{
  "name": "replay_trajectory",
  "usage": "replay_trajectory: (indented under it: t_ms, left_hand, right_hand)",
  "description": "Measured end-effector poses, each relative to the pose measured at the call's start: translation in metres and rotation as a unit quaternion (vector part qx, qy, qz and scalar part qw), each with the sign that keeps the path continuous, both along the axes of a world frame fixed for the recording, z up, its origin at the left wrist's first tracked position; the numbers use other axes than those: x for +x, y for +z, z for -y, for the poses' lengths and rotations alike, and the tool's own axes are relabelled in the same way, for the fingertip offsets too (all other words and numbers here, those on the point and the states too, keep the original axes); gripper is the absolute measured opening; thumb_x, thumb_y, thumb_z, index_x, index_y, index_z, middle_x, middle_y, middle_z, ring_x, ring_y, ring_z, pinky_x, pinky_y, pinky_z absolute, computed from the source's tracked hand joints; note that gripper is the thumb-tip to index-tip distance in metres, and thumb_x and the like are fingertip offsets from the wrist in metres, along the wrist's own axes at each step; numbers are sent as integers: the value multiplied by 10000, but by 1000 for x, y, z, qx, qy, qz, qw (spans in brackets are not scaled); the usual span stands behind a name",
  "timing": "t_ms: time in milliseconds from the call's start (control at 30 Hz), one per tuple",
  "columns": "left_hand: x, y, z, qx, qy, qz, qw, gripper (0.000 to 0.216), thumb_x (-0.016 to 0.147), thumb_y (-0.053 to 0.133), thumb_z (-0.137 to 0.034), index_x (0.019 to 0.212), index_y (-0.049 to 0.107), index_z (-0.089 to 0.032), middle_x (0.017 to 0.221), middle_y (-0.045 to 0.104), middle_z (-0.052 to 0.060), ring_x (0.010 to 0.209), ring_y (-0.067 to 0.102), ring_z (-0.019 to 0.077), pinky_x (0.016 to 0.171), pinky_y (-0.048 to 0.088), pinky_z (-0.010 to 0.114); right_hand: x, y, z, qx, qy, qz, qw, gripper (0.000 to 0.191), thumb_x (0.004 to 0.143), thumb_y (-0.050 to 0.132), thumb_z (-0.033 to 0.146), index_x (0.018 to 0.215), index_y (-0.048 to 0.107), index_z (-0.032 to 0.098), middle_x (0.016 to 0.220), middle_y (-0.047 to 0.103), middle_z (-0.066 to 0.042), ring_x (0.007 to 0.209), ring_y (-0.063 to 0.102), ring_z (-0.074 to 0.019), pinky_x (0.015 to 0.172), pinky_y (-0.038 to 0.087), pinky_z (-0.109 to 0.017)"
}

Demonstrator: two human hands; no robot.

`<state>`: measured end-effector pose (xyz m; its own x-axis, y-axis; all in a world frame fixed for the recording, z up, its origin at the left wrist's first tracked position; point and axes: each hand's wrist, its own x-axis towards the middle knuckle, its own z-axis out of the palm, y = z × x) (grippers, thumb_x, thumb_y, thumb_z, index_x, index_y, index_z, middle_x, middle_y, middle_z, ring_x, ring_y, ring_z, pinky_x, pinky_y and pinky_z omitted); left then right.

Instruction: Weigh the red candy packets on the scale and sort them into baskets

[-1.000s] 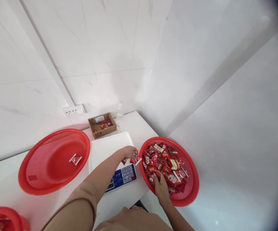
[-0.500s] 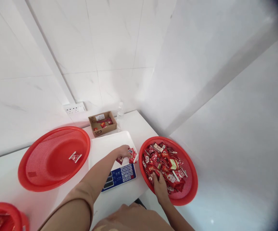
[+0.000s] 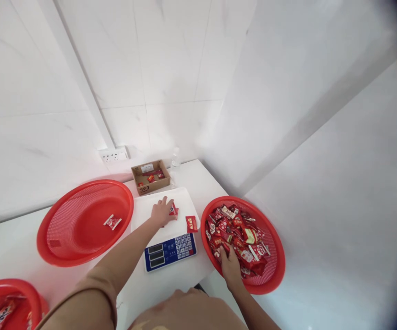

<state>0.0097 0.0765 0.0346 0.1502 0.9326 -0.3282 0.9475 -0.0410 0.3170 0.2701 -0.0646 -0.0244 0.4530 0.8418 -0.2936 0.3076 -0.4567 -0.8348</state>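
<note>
Red packets lie heaped in the round plastic basket at the lower right of the frame, some with white ends and one showing a pale yellow patch. The right hand reaches over the near rim of this basket, its thumb and fingers closed around a small red packet at the left side of the heap.

Near the middle of the frame, the left hand is over the white tray of a scale, fingers spread apart, with a red and white packet at the fingertips; whether they touch it I cannot tell. Another packet, red with yellow lettering, lies flat at the tray's right edge, just beside the right-hand basket. Below the tray, the blue panel has dark displays and number keys.

Left of the scale sits a wide red basket with a single red and white packet inside. A third basket, cut off by the lower left corner, holds more packets. Behind the scale stands a small cardboard box with a few red pieces in it, and a clear bottle near its right side.
</note>
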Motion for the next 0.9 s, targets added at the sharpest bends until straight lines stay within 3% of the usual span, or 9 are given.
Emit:
replay_trajectory:
  t_ms: [100, 167, 233, 300, 400, 567, 700, 800, 900]
  left_hand:
    - [27, -6, 20, 82, -137, 5, 987, 653, 753, 556, -537, 1339, 366, -319, 1484, 286, 69, 1382, 140, 314, 1097, 75, 533]
    - [43, -15, 32, 107, -253, 27, 961, 606, 778, 485, -583, 1322, 396, -331, 1480, 306, 57, 1386, 140, 297, 1098, 43, 534]
    - [53, -23, 40, 104, -301, 39, 947, 578, 796, 442, -593, 1308, 415, -326, 1455, 349, 71, 1370, 190, 300, 1085, 79, 549]
    - [55, -30, 41, 105, -296, 30, 949, 538, 818, 435, -556, 1283, 441, -287, 1415, 391, 105, 1330, 269, 308, 1065, 149, 548]
    - [46, -34, 36, 112, -288, 15, 951, 401, 849, 447, -455, 1164, 522, -219, 1276, 497, 130, 1214, 408, 272, 1016, 290, 449]
    - [26, -28, 38, 112, -291, -2, 950, 253, 886, 377, -265, 1031, 574, -198, 1084, 580, 103, 1083, 489, 220, 907, 392, 343]
    - [11, -20, 46, 143, -271, -8, 952, 357, 847, 427, -251, 1192, 513, -214, 1283, 492, 119, 1154, 447, 249, 990, 319, 408]
    - [-3, -18, 42, 190, -201, -15, 961, 549, 805, 493, -430, 1326, 405, -281, 1466, 297, 107, 1302, 283, 328, 1059, 163, 531]
    - [-17, -24, 34, 172, -111, -35, 978, 731, 706, 533, -622, 1356, 375, -327, 1506, 211, 115, 1352, 121, 422, 1006, 76, 667]
  right_hand:
    - [0, 0, 1, 5, -5, 11, 1000, 600, 709, 431, 534, 1113, 575, 115, 1082, 643, -147, 1060, 560, -280, 918, 409, -376]
    - [1, -1, 1, 4, -3, 17, 1000, 603, 711, 432, 536, 1120, 574, 116, 1104, 635, -145, 1060, 561, -277, 923, 409, -374]
    - [1, -2, 1, 5, -2, 17, 1000, 597, 714, 435, 534, 1121, 574, 119, 1106, 634, -141, 1048, 568, -270, 925, 411, -369]
    - [1, -2, 2, 9, -3, 15, 1000, 580, 717, 440, 525, 1117, 574, 126, 1090, 642, -135, 1031, 575, -267, 919, 416, -370]
    - [1, -3, 2, 12, -6, 20, 1000, 580, 719, 444, 524, 1128, 569, 132, 1096, 641, -131, 1046, 567, -268, 922, 411, -374]
    - [2, -6, 1, -6, -10, 22, 1000, 631, 712, 435, 532, 1168, 548, 111, 1137, 621, -147, 1098, 538, -277, 946, 389, -375]
    - [3, -8, 1, -3, -12, 22, 1000, 616, 704, 452, 532, 1140, 566, 112, 1106, 634, -150, 1081, 550, -290, 936, 394, -388]
    - [3, -8, 1, 9, -6, 23, 1000, 604, 698, 448, 544, 1108, 585, 122, 1094, 640, -144, 1075, 555, -287, 925, 406, -380]
    - [2, -6, 1, 11, 0, 21, 1000, 592, 694, 440, 553, 1088, 592, 138, 1088, 643, -135, 1068, 560, -282, 921, 412, -374]
